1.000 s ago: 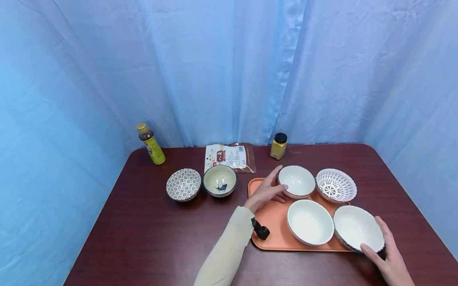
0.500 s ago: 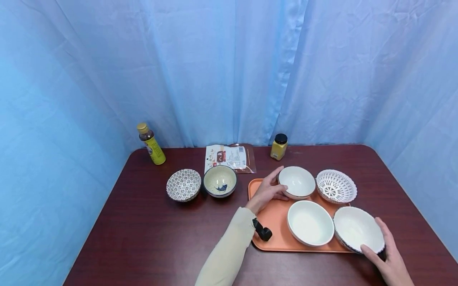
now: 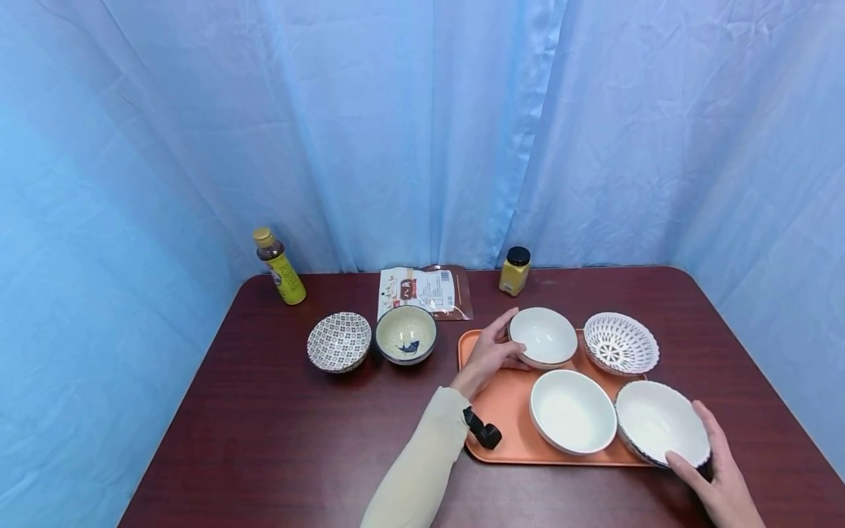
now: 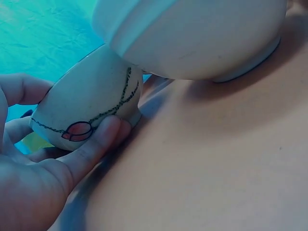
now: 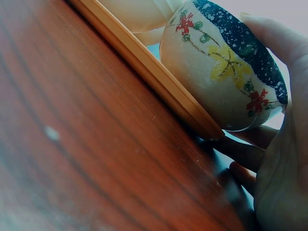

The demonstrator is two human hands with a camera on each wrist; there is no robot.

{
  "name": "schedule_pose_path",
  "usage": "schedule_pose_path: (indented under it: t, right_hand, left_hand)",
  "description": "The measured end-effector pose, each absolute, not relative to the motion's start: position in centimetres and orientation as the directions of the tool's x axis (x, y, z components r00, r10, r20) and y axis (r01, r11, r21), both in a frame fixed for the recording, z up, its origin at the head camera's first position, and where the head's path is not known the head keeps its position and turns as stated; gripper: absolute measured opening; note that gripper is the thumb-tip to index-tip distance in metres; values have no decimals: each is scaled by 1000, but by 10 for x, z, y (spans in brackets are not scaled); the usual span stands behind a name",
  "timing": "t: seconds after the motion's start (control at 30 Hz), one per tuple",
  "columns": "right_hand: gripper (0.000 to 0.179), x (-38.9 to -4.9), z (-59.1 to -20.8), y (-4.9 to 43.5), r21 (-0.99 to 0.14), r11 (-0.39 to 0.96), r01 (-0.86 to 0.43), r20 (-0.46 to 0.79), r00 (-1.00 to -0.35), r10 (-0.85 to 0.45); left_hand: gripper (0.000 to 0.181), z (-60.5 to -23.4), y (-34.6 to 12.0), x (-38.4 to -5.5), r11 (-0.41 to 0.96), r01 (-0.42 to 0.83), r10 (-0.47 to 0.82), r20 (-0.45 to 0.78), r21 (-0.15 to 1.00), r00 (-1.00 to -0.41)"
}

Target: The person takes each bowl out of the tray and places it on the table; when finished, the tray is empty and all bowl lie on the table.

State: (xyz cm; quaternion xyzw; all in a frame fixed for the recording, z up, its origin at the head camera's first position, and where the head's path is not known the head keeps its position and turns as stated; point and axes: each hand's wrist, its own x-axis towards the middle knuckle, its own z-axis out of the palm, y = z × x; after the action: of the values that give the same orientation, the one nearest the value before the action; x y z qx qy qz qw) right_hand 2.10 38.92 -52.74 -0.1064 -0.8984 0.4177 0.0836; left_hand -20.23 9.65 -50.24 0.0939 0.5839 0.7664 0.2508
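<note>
My left hand [image 3: 487,358] grips the left side of a small white bowl [image 3: 544,336] at the back of the orange tray [image 3: 511,411]. In the left wrist view this bowl [image 4: 91,103] shows a red leaf and green vines, with my thumb against its wall. My right hand [image 3: 722,469] holds a larger bowl [image 3: 662,422] at the tray's right front corner, thumb at the rim. Flowers and a dark speckled rim band mark that bowl [image 5: 216,72] in the right wrist view; fingers reach underneath. Between them stands a plain white bowl [image 3: 571,411] on the tray.
A white bowl with dark dashes [image 3: 620,343] sits at the tray's back right. Leftward stand a grey-patterned bowl [image 3: 339,342] and a cream bowl with a blue motif [image 3: 405,336]. Behind are a food pouch [image 3: 429,290], a yellow jar [image 3: 515,271] and a bottle [image 3: 280,268].
My left hand has shifted the small bowl slightly left, opening a gap beside the dashed bowl. My right hand and its bowl stay in place.
</note>
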Motion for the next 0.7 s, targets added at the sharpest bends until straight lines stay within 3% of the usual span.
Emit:
schedule_pose_path:
  t: [0.7]
  right_hand:
    - [86, 20, -527, 388, -770, 627, 117, 66, -963, 260]
  left_hand:
    - [75, -470, 63, -191, -230, -237, 428, -121, 944, -896]
